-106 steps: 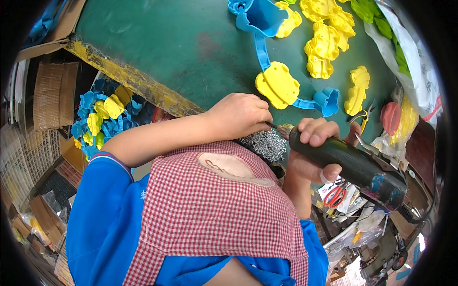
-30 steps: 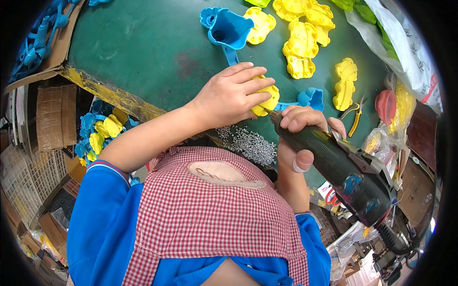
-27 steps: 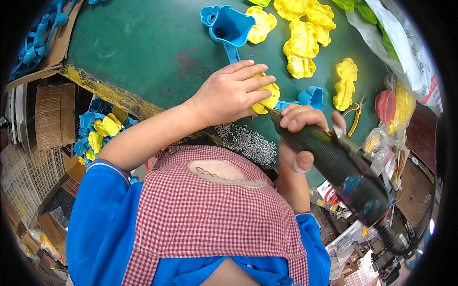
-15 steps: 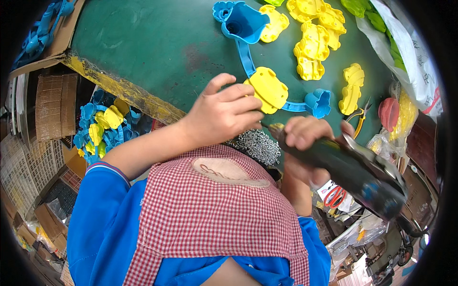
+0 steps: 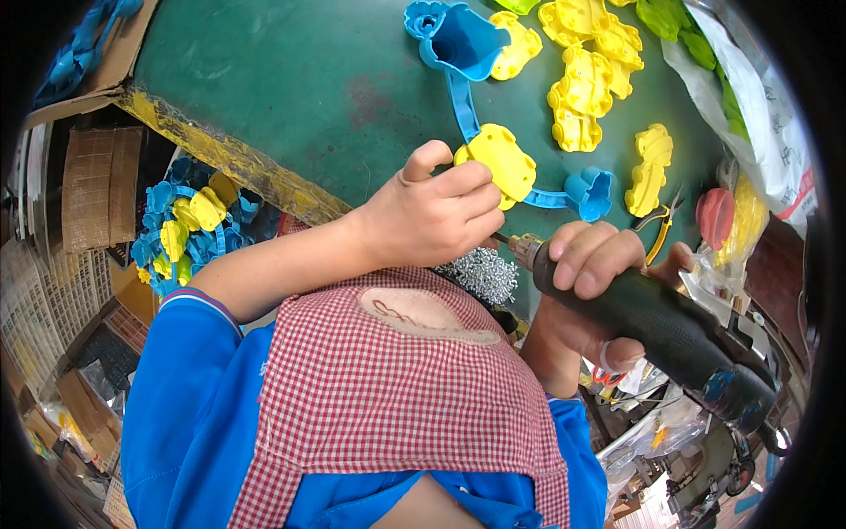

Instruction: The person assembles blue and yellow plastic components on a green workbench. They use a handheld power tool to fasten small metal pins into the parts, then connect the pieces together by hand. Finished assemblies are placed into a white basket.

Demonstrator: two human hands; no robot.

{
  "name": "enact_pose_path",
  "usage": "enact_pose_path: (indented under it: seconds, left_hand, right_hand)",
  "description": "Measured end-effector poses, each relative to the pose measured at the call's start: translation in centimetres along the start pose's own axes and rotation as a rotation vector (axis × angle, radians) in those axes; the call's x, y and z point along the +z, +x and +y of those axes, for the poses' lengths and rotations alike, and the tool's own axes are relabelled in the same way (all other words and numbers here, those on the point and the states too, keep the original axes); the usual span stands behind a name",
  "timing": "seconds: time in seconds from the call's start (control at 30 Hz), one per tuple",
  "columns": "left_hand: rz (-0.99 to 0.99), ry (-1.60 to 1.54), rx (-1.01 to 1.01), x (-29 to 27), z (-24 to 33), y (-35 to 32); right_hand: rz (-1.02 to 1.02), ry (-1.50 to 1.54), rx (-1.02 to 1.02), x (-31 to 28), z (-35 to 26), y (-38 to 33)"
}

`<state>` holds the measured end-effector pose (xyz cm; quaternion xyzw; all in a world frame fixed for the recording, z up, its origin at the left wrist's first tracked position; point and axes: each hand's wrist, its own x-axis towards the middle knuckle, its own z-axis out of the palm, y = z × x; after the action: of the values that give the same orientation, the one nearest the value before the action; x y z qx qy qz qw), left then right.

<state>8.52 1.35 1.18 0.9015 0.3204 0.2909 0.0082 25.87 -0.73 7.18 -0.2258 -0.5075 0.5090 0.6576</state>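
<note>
My right hand (image 5: 592, 280) is wrapped round a black power screwdriver (image 5: 656, 328), its bit pointing left. The bit's tip reaches my left hand (image 5: 438, 208), whose fingers are curled together; whatever they hold is hidden. Just beyond those fingers lies a yellow plastic piece (image 5: 504, 167) joined to curved blue arms. One arm leads to a blue cup-shaped part (image 5: 463, 40), the other to a smaller blue cup (image 5: 589, 194). Below my left hand sits a heap of small silver screws (image 5: 483, 275), partly covered by hand and apron.
Several yellow pieces (image 5: 582, 88) lie on the green table (image 5: 256, 79), with another yellow piece (image 5: 649, 170) by yellow-handled pliers (image 5: 663, 227). A white bag (image 5: 749, 115) with green parts stands at right. A bin of blue and yellow assemblies (image 5: 198, 220) is below the table's left edge.
The screwdriver's tip has shifted slightly right and down, and its body has swung lower. My left hand has moved a little right, its fingers more curled.
</note>
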Motion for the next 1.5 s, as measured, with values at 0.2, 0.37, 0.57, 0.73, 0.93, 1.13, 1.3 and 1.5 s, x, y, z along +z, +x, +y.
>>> enact_pose_path:
  seconds: [0.2,0.37,0.57,0.73,0.93,1.13,1.3,1.5]
  left_hand:
    - [0.004,-0.109,-0.121,-0.3,0.1,0.2]
    - [-0.023,-0.457,-0.68,-1.6,-1.8,-0.7]
    - [-0.29,-0.638,-0.865,1.4,-3.2,0.9]
    - [-0.293,-0.71,-0.822,1.9,-3.0,1.3]
    - [-0.396,-0.753,-0.88,1.0,-3.0,1.6]
    - [-0.25,-0.883,-0.959,-0.4,-2.6,-2.1]
    - [-0.201,-0.597,-0.337,0.5,-0.7,-3.8]
    - [-0.119,-0.631,-0.137,1.2,0.0,-2.5]
  right_hand:
    - [0.029,-0.09,-0.002,0.6,0.2,0.1]
    - [0.07,-0.137,-0.158,-0.4,1.9,1.1]
    - [-0.01,-0.374,-0.085,-0.7,4.1,3.6]
    - [0.104,-0.17,-0.129,0.4,5.9,3.9]
    - [0.077,-0.074,-0.044,-1.1,5.1,3.8]
    - [0.099,-0.09,0.115,-0.8,3.2,-2.6]
    - [0.143,-0.072,0.154,-0.2,3.9,-3.6]
    - [0.098,0.023,0.054,0.3,0.6,-2.2]
